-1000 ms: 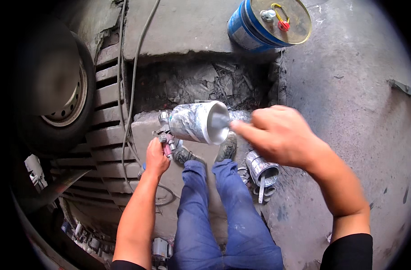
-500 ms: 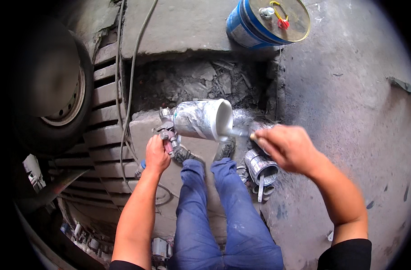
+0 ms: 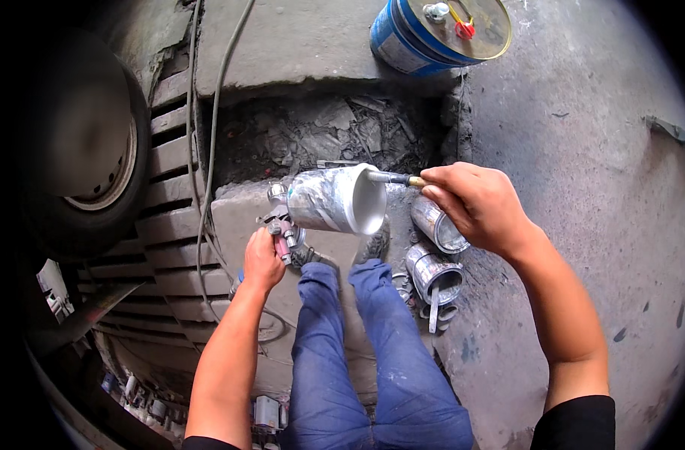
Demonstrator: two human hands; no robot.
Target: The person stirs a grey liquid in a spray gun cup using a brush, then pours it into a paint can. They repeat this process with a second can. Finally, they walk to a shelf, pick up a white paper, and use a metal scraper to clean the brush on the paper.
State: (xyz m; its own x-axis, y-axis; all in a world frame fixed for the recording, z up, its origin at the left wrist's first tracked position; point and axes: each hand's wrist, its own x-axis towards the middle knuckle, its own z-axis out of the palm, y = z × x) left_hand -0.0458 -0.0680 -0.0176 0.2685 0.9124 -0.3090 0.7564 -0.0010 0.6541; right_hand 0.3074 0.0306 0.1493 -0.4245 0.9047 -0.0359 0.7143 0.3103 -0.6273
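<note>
My left hand [image 3: 262,259] is closed around the handle of a spray gun [image 3: 282,234] with pinkish and metal parts. Joined to the gun is a paint-smeared white cup [image 3: 320,199], tilted so that its open mouth faces right. Between the fingers of my right hand [image 3: 481,206] is a slim paintbrush [image 3: 397,178] with a tan-and-dark handle and a greyish end. That end reaches past the cup's upper rim, and its tip is hidden inside. Whitish coating covers the cup's inner wall.
Two paint-stained metal cans [image 3: 437,223] [image 3: 425,262] stand right of my feet, the nearer with a flat stick in it. Ahead lies a rubble-filled pit [image 3: 335,131]; beyond it stands a blue drum [image 3: 410,46]. Hoses [image 3: 221,90] cross slatted flooring beside a wheel [image 3: 138,112].
My right hand has moved up and away from me, bringing the brush from the cup's lower rim to its upper rim. The farther can now shows. The left hand stays nearly still.
</note>
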